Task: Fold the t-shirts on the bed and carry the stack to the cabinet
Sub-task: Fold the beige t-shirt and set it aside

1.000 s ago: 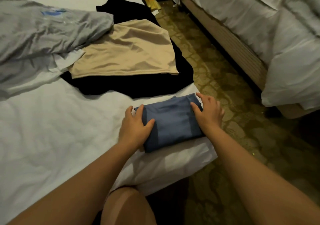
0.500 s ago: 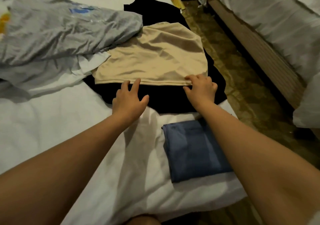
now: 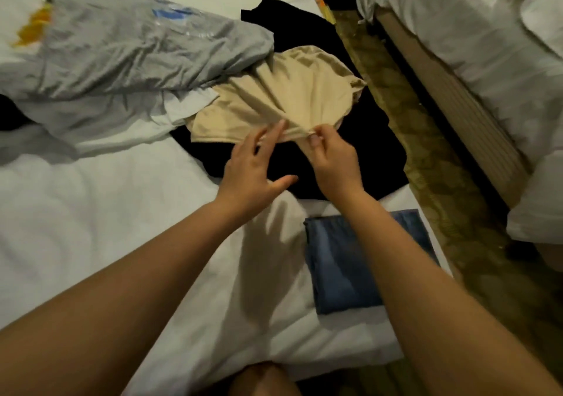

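Head view: beige t-shirt (image 3: 289,91) is seen lying rumpled at mid-bed, on top of a black t-shirt (image 3: 374,164) spread flat near the right edge of the bed (image 3: 91,213). Its near hem is pinched between thumb and curled fingers of the right hand (image 3: 332,158) and lifted slightly. The left hand (image 3: 249,173) is held just beside it, fingers straight, thumb spread wide, fingertips touching the same hem, nothing gripped. A folded blue t-shirt (image 3: 341,267) is laid flat near the right near corner, partly hidden by the right forearm. A crumpled grey t-shirt (image 3: 137,51) with a blue print is piled far left, overlapping the beige one's left edge. A patterned floor (image 3: 441,182) and a second bed (image 3: 487,45) are seen on the right.
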`<state>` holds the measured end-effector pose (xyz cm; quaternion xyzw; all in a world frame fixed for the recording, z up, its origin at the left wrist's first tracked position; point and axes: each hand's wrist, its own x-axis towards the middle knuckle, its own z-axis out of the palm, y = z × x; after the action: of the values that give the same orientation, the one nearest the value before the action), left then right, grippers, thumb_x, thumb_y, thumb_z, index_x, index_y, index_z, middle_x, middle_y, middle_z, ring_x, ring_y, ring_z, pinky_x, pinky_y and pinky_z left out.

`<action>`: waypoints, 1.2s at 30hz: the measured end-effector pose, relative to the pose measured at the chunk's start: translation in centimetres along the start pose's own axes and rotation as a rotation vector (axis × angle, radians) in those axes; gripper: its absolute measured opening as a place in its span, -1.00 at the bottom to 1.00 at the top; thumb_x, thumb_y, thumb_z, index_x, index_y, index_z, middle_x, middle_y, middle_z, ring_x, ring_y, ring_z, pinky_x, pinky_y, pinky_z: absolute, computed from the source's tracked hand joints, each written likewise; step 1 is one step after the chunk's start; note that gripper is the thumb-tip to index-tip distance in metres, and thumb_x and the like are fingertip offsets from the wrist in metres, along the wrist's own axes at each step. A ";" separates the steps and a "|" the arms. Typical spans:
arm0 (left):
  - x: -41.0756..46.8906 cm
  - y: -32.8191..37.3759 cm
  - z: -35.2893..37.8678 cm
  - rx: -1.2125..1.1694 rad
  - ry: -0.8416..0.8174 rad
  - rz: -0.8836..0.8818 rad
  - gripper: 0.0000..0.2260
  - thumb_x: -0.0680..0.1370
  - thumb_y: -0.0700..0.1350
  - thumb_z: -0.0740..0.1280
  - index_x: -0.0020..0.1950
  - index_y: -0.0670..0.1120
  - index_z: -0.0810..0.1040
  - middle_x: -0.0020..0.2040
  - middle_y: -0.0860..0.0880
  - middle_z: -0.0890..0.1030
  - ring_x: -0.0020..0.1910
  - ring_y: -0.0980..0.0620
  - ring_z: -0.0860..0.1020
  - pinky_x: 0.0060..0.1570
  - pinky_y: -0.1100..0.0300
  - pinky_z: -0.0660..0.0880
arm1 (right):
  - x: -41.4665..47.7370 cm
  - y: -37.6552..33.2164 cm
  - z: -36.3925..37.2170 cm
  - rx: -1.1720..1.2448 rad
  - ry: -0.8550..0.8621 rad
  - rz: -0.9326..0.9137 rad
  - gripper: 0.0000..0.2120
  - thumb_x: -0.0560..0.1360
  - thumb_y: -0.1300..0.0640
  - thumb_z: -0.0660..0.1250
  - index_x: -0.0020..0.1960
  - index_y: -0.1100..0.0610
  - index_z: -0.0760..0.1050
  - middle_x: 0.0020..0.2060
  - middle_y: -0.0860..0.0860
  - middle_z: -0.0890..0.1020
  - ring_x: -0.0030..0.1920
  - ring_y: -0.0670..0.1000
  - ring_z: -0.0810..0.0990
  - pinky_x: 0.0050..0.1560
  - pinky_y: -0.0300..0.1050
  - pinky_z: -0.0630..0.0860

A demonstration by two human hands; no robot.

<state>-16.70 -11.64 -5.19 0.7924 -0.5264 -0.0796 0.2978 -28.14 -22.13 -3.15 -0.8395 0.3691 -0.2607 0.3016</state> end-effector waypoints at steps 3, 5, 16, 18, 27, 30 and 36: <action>-1.1 1.9 -2.7 -0.049 0.020 0.128 -0.47 0.41 0.20 0.13 0.16 -0.13 0.53 0.08 -0.13 0.57 0.12 -0.15 0.50 0.09 -0.01 0.43 | -3.9 -3.5 -0.5 0.225 -0.011 0.011 -0.82 0.56 0.12 0.25 -0.21 -0.01 0.48 -0.44 -0.14 0.51 -0.36 -0.17 0.47 -0.28 -0.18 0.36; -2.7 3.4 -4.9 -0.146 -0.004 0.133 -0.58 0.47 0.14 0.11 -0.08 -0.18 0.54 -0.19 -0.08 0.57 -0.10 -0.11 0.53 -0.12 -0.01 0.41 | -6.6 -4.9 -1.3 0.351 0.016 0.081 -0.79 0.53 0.10 0.29 -0.26 -0.09 0.42 -0.53 -0.17 0.47 -0.45 -0.18 0.42 -0.36 -0.25 0.32; -20.8 6.9 -12.0 -0.600 0.169 -0.137 -0.81 0.50 0.02 0.13 -0.29 0.04 0.39 -0.39 0.10 0.42 -0.37 0.25 0.40 -0.32 0.27 0.29 | -18.1 -8.8 -0.4 0.971 -0.365 0.995 -0.70 0.52 -0.09 0.30 -0.16 0.15 0.49 -0.32 0.17 0.56 -0.54 -0.11 0.33 -0.59 -0.32 0.29; -23.2 6.7 -13.6 -0.616 0.205 -0.156 -0.80 0.51 0.01 0.15 -0.31 0.02 0.38 -0.42 0.13 0.41 -0.39 0.26 0.38 -0.34 0.31 0.27 | -19.3 -10.7 -0.2 1.204 -0.334 1.064 -0.72 0.53 0.00 0.30 -0.29 0.12 0.42 -0.56 -0.01 0.47 -0.64 -0.17 0.30 -0.65 -0.38 0.27; -29.4 7.7 -17.7 -0.639 0.199 -0.107 -0.74 0.54 -0.06 0.21 -0.35 -0.08 0.41 -0.45 0.15 0.43 -0.40 0.23 0.36 -0.37 0.33 0.26 | -23.6 -16.0 2.7 1.169 -0.169 1.078 -0.75 0.57 0.09 0.24 0.08 0.27 0.50 -0.23 0.14 0.59 -0.21 0.09 0.55 -0.45 -0.12 0.55; -30.1 6.5 -19.0 -0.474 0.096 -0.236 -0.70 0.52 0.07 0.23 -0.24 -0.12 0.57 -0.33 0.07 0.54 -0.25 0.11 0.48 -0.18 0.13 0.40 | -23.8 -17.1 1.6 1.100 0.139 0.849 -0.73 0.57 0.16 0.23 0.21 0.28 0.47 -0.03 0.11 0.57 -0.04 0.10 0.56 -0.19 -0.11 0.50; -29.3 7.1 -19.8 -0.527 -0.049 -0.490 -0.59 0.59 0.19 0.05 0.09 -0.06 0.54 0.00 -0.02 0.59 -0.01 -0.02 0.53 0.06 0.08 0.43 | -26.5 -22.3 -1.0 0.275 0.053 -0.072 -0.71 0.36 -0.08 0.19 -0.39 0.10 0.47 -0.22 0.07 0.52 -0.11 0.09 0.44 -0.12 -0.09 0.32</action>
<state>-26.24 19.93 9.26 0.7889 -0.2891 -0.3006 0.4514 -34.17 10.25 7.41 -0.7958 0.3076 -0.3417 0.3942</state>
